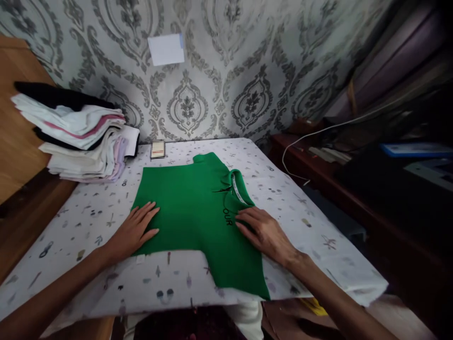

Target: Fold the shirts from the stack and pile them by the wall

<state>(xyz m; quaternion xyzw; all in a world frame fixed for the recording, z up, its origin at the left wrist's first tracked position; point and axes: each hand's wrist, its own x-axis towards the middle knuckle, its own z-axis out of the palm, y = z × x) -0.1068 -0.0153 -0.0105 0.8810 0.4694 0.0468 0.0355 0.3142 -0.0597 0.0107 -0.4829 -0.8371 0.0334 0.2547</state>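
A green polo shirt [184,203] lies spread out sideways, its collar toward the right and its hem toward the left. Dark letters show on the chest, partly under my fingers. My left hand [136,229] rests flat near the hem corner, fingers stretched out. Close to the collar and shoulder, my right hand [264,231] lies on the cloth with its fingers extended and slightly bent. Neither hand grips the fabric. One sleeve points to the far side, and the other reaches the table's near edge.
A white patterned cloth [304,245] covers the table. Folded clothes [85,137] are piled at the back left beside a wooden panel [21,118]. A small card-like box [157,149] lies near the wall. On the right, a white cable [318,130] hangs over a dark red desk [329,198].
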